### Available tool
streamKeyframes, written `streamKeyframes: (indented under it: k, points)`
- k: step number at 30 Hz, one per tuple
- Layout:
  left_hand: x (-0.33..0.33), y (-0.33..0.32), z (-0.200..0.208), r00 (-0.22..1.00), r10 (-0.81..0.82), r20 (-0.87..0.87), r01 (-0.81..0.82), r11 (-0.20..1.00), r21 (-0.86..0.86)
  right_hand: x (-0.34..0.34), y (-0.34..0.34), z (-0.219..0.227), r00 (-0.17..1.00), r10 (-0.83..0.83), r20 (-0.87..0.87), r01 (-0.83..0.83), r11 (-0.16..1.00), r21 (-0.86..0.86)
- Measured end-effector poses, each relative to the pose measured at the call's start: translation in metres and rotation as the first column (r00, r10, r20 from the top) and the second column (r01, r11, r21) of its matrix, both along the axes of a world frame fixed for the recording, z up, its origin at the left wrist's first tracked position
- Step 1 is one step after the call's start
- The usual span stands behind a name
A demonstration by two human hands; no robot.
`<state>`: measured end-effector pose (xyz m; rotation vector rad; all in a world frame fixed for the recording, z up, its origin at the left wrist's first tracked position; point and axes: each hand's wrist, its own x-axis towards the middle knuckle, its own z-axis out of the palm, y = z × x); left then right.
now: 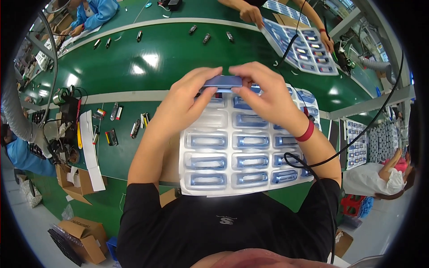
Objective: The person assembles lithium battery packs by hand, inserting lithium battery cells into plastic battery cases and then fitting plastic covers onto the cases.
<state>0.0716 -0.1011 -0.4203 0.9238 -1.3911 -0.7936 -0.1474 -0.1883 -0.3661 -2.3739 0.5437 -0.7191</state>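
Both my hands hold one small blue oblong device (pixel 223 81) above a clear plastic blister tray (pixel 225 190). My left hand (pixel 187 96) pinches its left end, my right hand (pixel 263 91) its right end. The tray lies in front of me on the green table (pixel 147 58). Most of its pockets hold similar blue devices (pixel 207 141); one pocket near the upper left (pixel 208 119) looks empty. A red band (pixel 306 132) circles my right wrist.
Several small dark parts (pixel 112 137) lie left of the tray by a white strip (pixel 91 152). Across the belt another person's hands (pixel 252 13) hold a second filled tray (pixel 304 47). Cardboard boxes (pixel 82 232) sit on the floor at lower left. A black cable (pixel 321 163) crosses my right arm.
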Motion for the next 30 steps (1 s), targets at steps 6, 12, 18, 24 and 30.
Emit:
streamKeyframes:
  k: [6,12,18,24,30]
  points:
    - [0.002,0.007,0.023,0.814,0.263,0.517,-0.104,0.943,-0.316,0.005,0.010,-0.006,0.994,0.011,0.108,0.037,0.901,-0.432]
    - [-0.006,0.000,0.011,0.889,0.251,0.384,-0.105,0.927,-0.361,0.006,0.011,0.002,0.984,0.005,0.177,0.046,0.959,-0.279]
    - [-0.004,0.003,0.006,0.812,0.384,0.440,-0.266,0.914,-0.306,0.018,0.000,-0.014,0.984,0.058,0.168,0.008,0.930,-0.368]
    - [0.037,0.010,0.028,0.870,0.060,0.489,-0.066,0.998,-0.005,0.004,0.021,-0.025,1.000,0.000,-0.007,0.002,0.981,0.192]
    - [0.057,-0.010,0.016,0.860,0.258,0.440,-0.262,0.964,-0.052,0.015,0.025,-0.042,0.999,0.024,-0.033,-0.029,0.989,-0.144]
